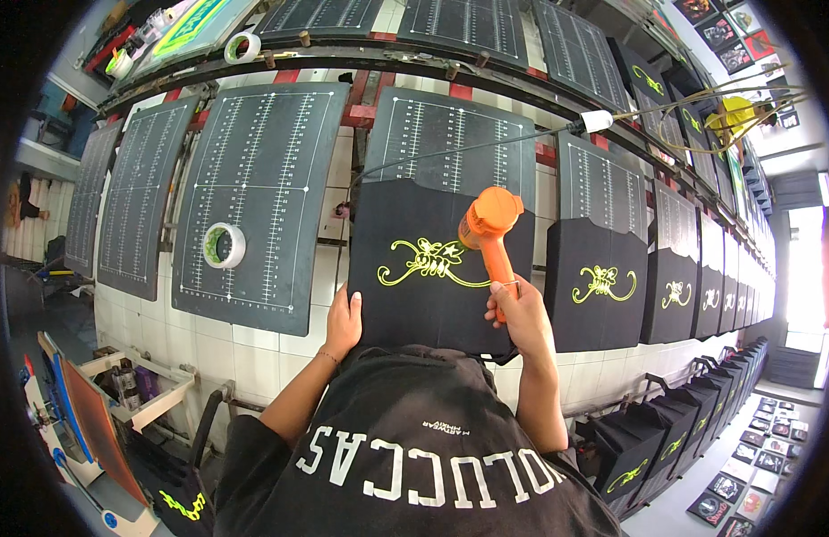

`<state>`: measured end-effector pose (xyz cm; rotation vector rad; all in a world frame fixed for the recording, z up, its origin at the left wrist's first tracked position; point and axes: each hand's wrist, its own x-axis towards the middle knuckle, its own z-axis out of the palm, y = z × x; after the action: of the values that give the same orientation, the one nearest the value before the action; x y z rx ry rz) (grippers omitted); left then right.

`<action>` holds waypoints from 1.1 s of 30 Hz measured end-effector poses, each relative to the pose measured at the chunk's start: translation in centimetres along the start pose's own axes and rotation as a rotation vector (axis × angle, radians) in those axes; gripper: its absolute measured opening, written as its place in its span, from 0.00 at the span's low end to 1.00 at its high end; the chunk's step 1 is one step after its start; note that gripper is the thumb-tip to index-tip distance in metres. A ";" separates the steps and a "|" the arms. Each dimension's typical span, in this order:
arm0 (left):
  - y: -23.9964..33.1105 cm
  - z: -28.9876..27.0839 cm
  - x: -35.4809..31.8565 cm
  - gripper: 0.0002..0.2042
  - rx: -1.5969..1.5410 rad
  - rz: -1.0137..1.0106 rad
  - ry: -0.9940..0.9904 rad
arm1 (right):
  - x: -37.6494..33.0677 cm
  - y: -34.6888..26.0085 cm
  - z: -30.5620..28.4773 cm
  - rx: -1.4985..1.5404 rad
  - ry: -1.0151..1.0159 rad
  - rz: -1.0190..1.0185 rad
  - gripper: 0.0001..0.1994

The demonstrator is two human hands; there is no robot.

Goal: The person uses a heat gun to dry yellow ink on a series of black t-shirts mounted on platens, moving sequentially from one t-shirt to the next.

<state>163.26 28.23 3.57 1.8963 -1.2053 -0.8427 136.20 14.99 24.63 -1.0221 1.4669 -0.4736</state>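
Observation:
My right hand is wrapped round the handle of an orange hair dryer. The dryer's head hangs over a black fabric panel laid on a dark board, at the right end of a neon-yellow line print. At the panel's lower left edge, my left hand has its fingers straight and holds nothing. That hand seems to touch the edge; its far side is partly hidden.
Ruled boards stand in a row, one carrying a white tape roll. To the right, more boards bear printed black panels. A cable with a white connector crosses above. Behind runs a metal rail; screens lean at lower left.

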 end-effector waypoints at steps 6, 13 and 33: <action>0.1 -0.2 0.0 0.22 -0.021 -0.012 -0.024 | 0.0 -0.3 -0.4 0.063 -0.004 0.019 0.13; 0.5 -0.2 -0.1 0.22 -0.032 -0.007 -0.012 | 0.3 0.0 -0.3 0.110 -0.074 0.025 0.12; -0.6 0.0 0.0 0.24 -0.019 -0.040 -0.026 | -0.7 -0.2 0.5 0.102 -0.125 0.024 0.13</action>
<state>163.48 28.38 3.07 1.9052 -1.1744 -0.9001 136.69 15.61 25.06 -0.9356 1.3294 -0.4546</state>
